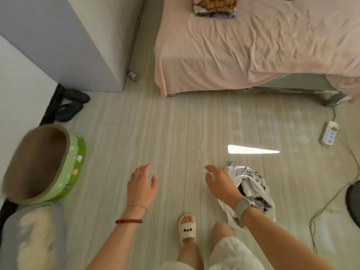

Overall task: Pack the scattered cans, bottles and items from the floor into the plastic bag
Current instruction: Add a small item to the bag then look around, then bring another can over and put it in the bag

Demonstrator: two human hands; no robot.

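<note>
A white plastic bag (253, 188) with black print stands open on the floor at the lower right, with several items inside. My right hand (220, 184) hovers just left of the bag with relaxed fingers and holds nothing. My left hand (141, 187) hangs in the air over bare floor, fingers loosely spread, also holding nothing. A crushed silver can (133, 75) lies on the floor far ahead, between the grey cabinet corner and the bed.
A bed with a pink sheet (253, 47) fills the upper right, a grey cabinet (64, 36) the upper left. A green round pet bed (48, 162) and a grey cushion (33, 236) sit at the left. A power strip (329, 133) with cables lies at the right. Dark slippers (72, 106) rest by the wall.
</note>
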